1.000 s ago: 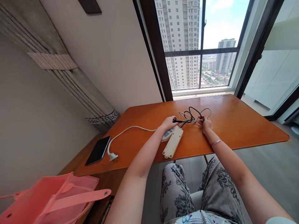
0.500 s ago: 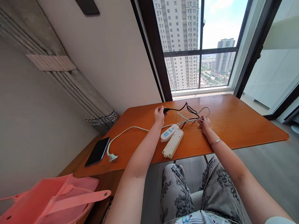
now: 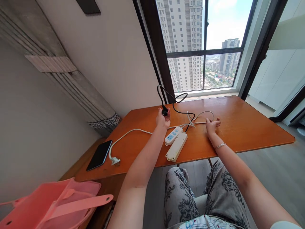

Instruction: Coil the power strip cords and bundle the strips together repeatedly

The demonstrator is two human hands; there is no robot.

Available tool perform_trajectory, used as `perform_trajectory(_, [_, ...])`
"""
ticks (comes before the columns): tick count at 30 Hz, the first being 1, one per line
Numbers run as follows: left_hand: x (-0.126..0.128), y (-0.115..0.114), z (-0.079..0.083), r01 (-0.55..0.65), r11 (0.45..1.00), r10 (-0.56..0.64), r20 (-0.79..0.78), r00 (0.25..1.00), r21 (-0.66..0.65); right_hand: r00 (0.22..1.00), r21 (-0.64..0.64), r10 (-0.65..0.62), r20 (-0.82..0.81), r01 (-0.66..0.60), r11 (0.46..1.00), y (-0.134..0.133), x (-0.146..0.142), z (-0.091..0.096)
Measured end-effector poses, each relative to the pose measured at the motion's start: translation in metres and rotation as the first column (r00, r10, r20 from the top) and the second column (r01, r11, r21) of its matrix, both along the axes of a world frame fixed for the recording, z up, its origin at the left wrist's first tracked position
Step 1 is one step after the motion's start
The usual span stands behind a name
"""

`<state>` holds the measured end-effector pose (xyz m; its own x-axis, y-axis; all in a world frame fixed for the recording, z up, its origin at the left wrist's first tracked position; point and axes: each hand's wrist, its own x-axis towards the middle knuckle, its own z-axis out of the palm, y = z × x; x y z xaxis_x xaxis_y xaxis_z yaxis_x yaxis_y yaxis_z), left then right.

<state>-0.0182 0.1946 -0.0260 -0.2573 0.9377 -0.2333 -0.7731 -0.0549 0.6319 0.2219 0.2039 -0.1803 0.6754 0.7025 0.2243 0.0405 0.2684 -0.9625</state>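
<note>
My left hand [image 3: 163, 119] is closed around a black plug [image 3: 164, 111], raised over the far side of the table. Its black cord [image 3: 178, 101] loops up in the air and runs down to the power strips. My right hand [image 3: 212, 126] has its fingers apart beside a loop of white cord [image 3: 202, 112]; whether it touches the cord is unclear. Between my arms lie a white power strip with blue sockets [image 3: 173, 135] and a cream power strip [image 3: 176, 147], turned face down and touching it. A white plug [image 3: 115, 160] rests at the left on its cord.
A black tablet [image 3: 99, 155] lies on the orange-brown table [image 3: 250, 127] near its left end. A pink bag [image 3: 47, 203] stands at the lower left. The window [image 3: 205, 54] rises behind the table's far edge.
My left hand has turned, and the black cord now arches up and left, away from the white cord. My right hand's fingers have spread, and the black cord is no longer beside it.
</note>
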Motion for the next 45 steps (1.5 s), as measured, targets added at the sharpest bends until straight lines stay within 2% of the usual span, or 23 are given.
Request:
perform_trajectory(2, [0.015,-0.011,0.002,0.063,0.997,-0.062,-0.048,0.997,0.036,0.997,0.015,0.017,0.071,-0.018,1.0,-0.008,-0.003,0.007])
perform_trajectory(5, [0.037,-0.028,0.0,0.168,0.985,-0.162,-0.145,0.976,0.033,0.959,0.102,0.123,0.257,-0.154,0.983,-0.021,-0.01,0.018])
perform_trajectory(8, [0.055,-0.044,-0.009,0.32,0.946,-0.297,-0.258,0.919,0.05,0.895,0.153,0.174,0.41,-0.256,0.955,-0.03,-0.015,0.026])
perform_trajectory(11, [0.066,-0.055,-0.022,0.45,0.892,-0.41,-0.351,0.842,0.037,0.85,0.126,0.282,0.445,-0.371,0.92,-0.034,-0.018,0.029])
perform_trajectory(14, [0.068,-0.058,-0.032,0.564,0.825,-0.504,-0.419,0.755,0.025,0.848,0.111,0.397,0.351,-0.459,0.882,-0.035,-0.021,0.032])
perform_trajectory(16, [0.065,-0.056,-0.038,0.63,0.777,-0.559,-0.462,0.689,-0.001,0.9,0.135,0.387,0.199,-0.416,0.899,-0.035,-0.022,0.036])
perform_trajectory(18, [0.06,-0.051,-0.043,0.666,0.744,-0.589,-0.518,0.621,-0.047,0.946,0.155,0.323,-0.004,-0.318,0.935,-0.035,-0.022,0.042])
perform_trajectory(20, [0.055,-0.045,-0.049,0.671,0.736,-0.579,-0.596,0.557,-0.088,0.95,0.161,0.267,-0.159,-0.242,0.957,-0.034,-0.021,0.047])
perform_trajectory(23, [0.049,-0.034,-0.06,0.63,0.772,-0.461,-0.757,0.464,-0.084,0.936,0.171,0.258,-0.238,-0.221,0.96,-0.032,-0.018,0.052])
perform_trajectory(25, [0.047,-0.028,-0.066,0.575,0.816,-0.313,-0.88,0.358,-0.056,0.928,0.18,0.261,-0.264,-0.219,0.959,-0.032,-0.017,0.052])
perform_trajectory(26, [0.046,-0.025,-0.068,0.549,0.834,-0.23,-0.935,0.269,-0.047,0.926,0.184,0.261,-0.273,-0.216,0.959,-0.032,-0.016,0.051])
perform_trajectory(28, [0.044,-0.021,-0.07,0.526,0.848,-0.085,-0.996,0.011,-0.066,0.915,0.201,0.262,-0.306,-0.207,0.957,-0.032,-0.014,0.049])
perform_trajectory(30, [0.042,-0.018,-0.071,0.537,0.831,-0.003,-0.967,-0.255,-0.144,0.902,0.221,0.265,-0.342,-0.197,0.955,-0.033,-0.011,0.047])
perform_trajectory(31, [0.042,-0.016,-0.072,0.547,0.816,0.014,-0.938,-0.347,-0.19,0.895,0.229,0.267,-0.358,-0.193,0.954,-0.032,-0.01,0.046])
perform_trajectory(32, [0.041,-0.014,-0.072,0.554,0.8,0.017,-0.915,-0.403,-0.229,0.889,0.235,0.269,-0.369,-0.191,0.953,-0.032,-0.009,0.045])
perform_trajectory(33, [0.041,-0.011,-0.073,0.563,0.785,0.01,-0.903,-0.43,-0.259,0.886,0.237,0.271,-0.376,-0.191,0.952,-0.032,-0.008,0.044])
perform_trajectory(37, [0.044,0.003,-0.078,0.592,0.74,-0.024,-0.893,-0.45,-0.318,0.877,0.239,0.284,-0.386,-0.202,0.95,-0.031,-0.007,0.043])
perform_trajectory(39, [0.044,0.012,-0.08,0.587,0.743,-0.029,-0.892,-0.451,-0.321,0.875,0.237,0.288,-0.39,-0.207,0.949,-0.03,-0.007,0.042])
perform_trajectory(45, [0.024,0.033,-0.079,0.417,0.889,0.003,-0.91,-0.415,-0.187,0.88,0.198,0.275,-0.388,-0.212,0.957,-0.025,-0.003,0.037])
